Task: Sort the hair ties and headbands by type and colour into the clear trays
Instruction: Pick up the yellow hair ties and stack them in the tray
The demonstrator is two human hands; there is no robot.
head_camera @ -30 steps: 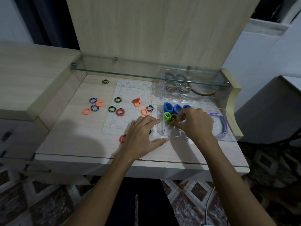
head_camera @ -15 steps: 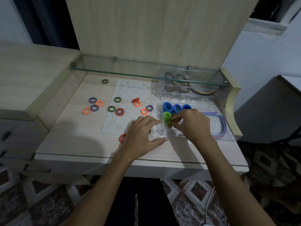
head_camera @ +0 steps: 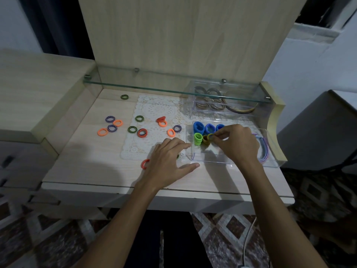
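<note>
My right hand [head_camera: 236, 145] reaches into the near clear tray [head_camera: 210, 161] and pinches an olive-brown hair tie [head_camera: 210, 137] next to another olive tie [head_camera: 205, 139]. Upright green ties [head_camera: 197, 138] and blue ties [head_camera: 199, 127] stand in the same tray; purple headbands [head_camera: 264, 151] lie at its right end. My left hand [head_camera: 168, 161] rests flat on the desk, fingers spread, against the tray's left wall. Loose orange ties [head_camera: 102, 131], purple ties [head_camera: 110, 119] and dark green ties [head_camera: 132, 129] lie scattered to the left.
A second clear tray [head_camera: 222, 111] at the back holds brown ties and a brown headband, under a glass shelf [head_camera: 154, 88]. A white lace mat [head_camera: 154, 113] covers the desk's middle. An orange tie [head_camera: 144, 163] lies partly under my left hand.
My right hand has shifted slightly right and up inside the tray, lifting the olive tie upright beside the other olive one. My left hand has stayed in place.
</note>
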